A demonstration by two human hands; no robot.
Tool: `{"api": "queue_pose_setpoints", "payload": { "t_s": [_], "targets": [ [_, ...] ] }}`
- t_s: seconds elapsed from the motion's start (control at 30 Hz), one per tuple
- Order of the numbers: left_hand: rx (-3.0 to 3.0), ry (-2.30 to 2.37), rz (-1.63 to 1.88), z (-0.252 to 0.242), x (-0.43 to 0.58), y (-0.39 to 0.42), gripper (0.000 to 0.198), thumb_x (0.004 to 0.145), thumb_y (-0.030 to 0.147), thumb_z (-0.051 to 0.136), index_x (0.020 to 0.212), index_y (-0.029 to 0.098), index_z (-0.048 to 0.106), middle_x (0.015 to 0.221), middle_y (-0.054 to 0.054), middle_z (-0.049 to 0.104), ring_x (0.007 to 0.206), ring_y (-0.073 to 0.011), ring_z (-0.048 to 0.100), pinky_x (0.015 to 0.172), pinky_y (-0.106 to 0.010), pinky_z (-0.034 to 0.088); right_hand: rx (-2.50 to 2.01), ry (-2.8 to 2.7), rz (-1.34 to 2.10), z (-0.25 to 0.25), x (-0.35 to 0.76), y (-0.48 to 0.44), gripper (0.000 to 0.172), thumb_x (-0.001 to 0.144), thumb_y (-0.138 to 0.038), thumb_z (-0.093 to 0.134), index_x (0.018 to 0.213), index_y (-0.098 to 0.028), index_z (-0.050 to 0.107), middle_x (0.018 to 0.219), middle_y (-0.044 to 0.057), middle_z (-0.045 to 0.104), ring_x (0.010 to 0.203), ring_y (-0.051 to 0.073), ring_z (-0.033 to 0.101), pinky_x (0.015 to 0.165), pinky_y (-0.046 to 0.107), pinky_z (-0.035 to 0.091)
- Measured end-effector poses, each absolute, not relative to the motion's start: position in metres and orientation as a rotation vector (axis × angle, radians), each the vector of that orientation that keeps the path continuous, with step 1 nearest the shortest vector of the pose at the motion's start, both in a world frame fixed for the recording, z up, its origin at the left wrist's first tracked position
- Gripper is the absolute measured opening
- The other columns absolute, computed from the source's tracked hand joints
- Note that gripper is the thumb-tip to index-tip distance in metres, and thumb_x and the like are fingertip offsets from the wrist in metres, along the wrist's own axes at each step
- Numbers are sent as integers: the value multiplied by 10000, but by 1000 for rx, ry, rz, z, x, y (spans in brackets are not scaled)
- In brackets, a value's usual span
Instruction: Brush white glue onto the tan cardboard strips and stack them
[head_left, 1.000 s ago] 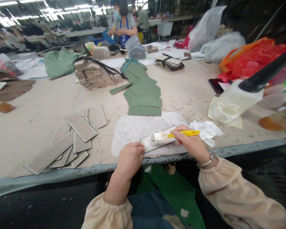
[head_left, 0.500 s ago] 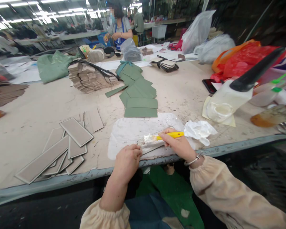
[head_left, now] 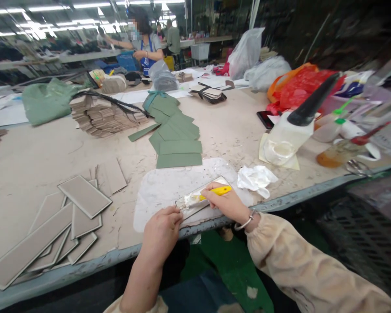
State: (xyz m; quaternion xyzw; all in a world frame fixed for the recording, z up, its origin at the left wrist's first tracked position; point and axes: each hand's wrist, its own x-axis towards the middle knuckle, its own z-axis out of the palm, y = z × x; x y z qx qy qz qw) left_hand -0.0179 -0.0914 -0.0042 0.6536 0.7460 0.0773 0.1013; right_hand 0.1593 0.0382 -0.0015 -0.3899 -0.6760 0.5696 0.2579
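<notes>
In the head view my right hand (head_left: 226,202) is closed round a yellow-handled brush (head_left: 223,190). White paste coats its bristles, which lie on a thin rectangular panel (head_left: 200,209) near the table's front edge. My left hand (head_left: 163,228) pinches the panel's left end; its fingertips are partly hidden. Under the panel is a whitish plastic sheet (head_left: 150,184). Crumpled white tissue (head_left: 256,179) lies right of my right hand. Several beige panels with pale borders (head_left: 84,196) are piled loosely to the left.
Green rectangular pieces (head_left: 179,148) fan out beyond the sheet, beside a bundle of brown pieces (head_left: 107,114). On the right stand a white jug with a black neck (head_left: 288,134) and a jar of amber liquid (head_left: 334,156). A co-worker (head_left: 146,48) stands across the table.
My right hand and the brush have shifted slightly along the panel, more of whose right end now shows. The view has swung right. The co-worker has stretched out an arm.
</notes>
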Motion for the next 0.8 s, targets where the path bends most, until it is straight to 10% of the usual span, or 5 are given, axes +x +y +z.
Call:
{"api": "queue_pose_setpoints", "payload": {
  "t_s": [0.8],
  "targets": [
    [1870, 2213, 225, 0, -17, -89, 275, 884, 226, 464, 842, 274, 732, 1094, 21, 672, 1009, -178, 627, 852, -271, 511, -1173, -1701, 1328, 12, 218, 74, 278, 777, -454, 578, 703, -187, 568, 491, -54, 455, 478, 93, 408, 505, 246, 317]
  ]
}}
